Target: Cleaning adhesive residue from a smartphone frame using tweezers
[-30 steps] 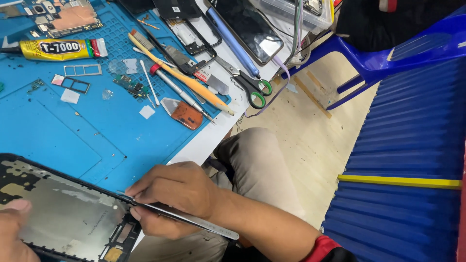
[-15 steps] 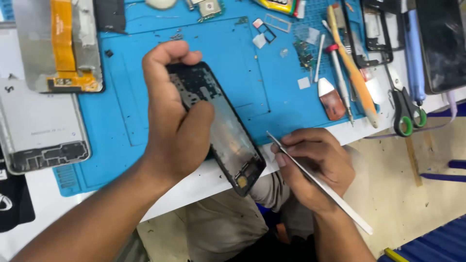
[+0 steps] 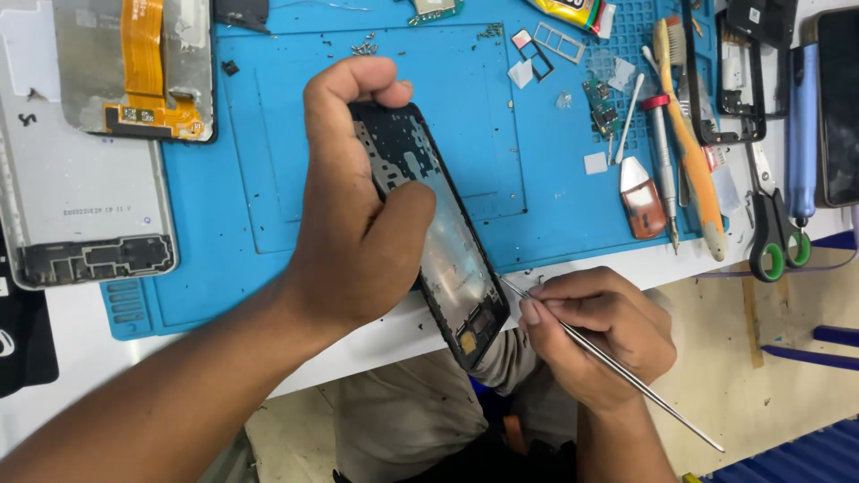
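The blue mat (image 3: 224,224) covers the tabletop (image 3: 107,358) beneath the left hand (image 3: 358,215), which grips a black phone frame (image 3: 447,241) — tilted, over the mat's near edge. Just right, the right hand (image 3: 595,335) pinches thin metal tweezers (image 3: 617,371) — tip seemingly touching the frame's lower edge.

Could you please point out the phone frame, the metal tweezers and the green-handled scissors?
Phone frame (image 3: 447,241), head view: bare inner plate, mid-length.
Metal tweezers (image 3: 644,390), head view: shaft behind the right hand.
Green-handled scissors (image 3: 768,259), head view: left green finger loop.
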